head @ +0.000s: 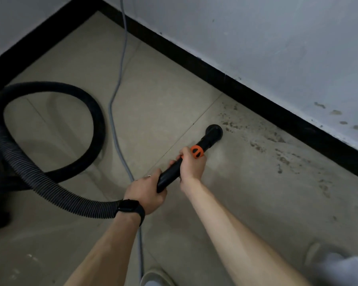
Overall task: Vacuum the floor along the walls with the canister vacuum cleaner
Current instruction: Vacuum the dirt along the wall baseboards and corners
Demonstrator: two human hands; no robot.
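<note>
The vacuum cleaner shows here as a black stiff tube [168, 175] with an orange ring [197, 152] near its front and a small round black nozzle [214, 131] at the end. From the back of the tube a thick, ribbed black hose [74, 205] goes out.

The right hand [192, 167] is closed around the tube just behind the orange ring, with the fingers curled over it from above. The left hand [145, 193] is closed around the back end of the tube, where the hose joins, and it wears a black watch [130, 209] on the wrist. Between the two hands a short part of the tube is free.

The nozzle stands on the beige tiled floor [174, 89], ahead of the right hand and close to it, and the tube slopes down from the hands to it. Brown dirt [277, 139] lies on the floor just beyond the nozzle and to the right of the right hand, along a black baseboard [256, 93] under a white wall [256, 38]. The nozzle is near the first specks but apart from the baseboard.

The hose leaves the left hand to the left and makes a wide loop on the floor, well to the left of both hands. A grey cord [117, 131] lies on the floor between this loop and the hands and passes under the left wrist.
</note>
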